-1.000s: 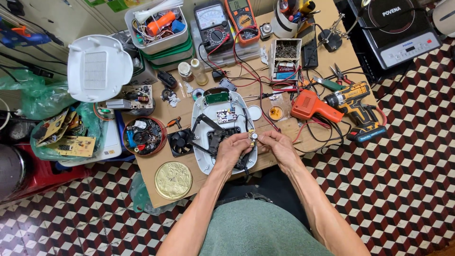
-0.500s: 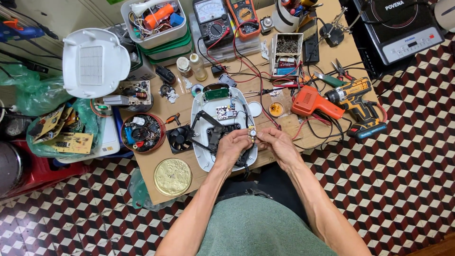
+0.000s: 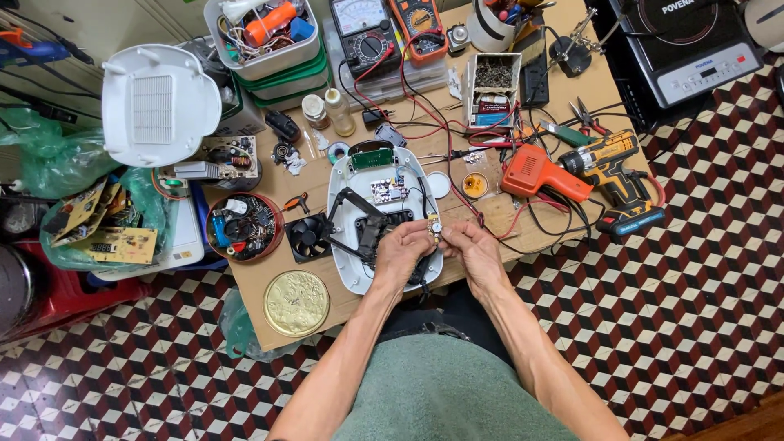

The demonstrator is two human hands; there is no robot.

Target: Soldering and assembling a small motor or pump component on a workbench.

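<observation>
Still pinching small part (image 3: 435, 228), both hands (image 3: 441, 249).

The light is bright and soft all over. Shadows are small and faint, close under the hands. The picture is sharp near the hands. Far from them, at the edges, things bend a little.

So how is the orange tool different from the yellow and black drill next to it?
The orange tool is one plain orange colour, while the drill is yellow with black parts. The orange tool lies nearer the person's hands; the drill lies further out, towards the table's edge. The drill has a chunky black block at the foot of its handle; the orange tool does not. Both are pistol-shaped, lying on their sides, untouched.
</observation>
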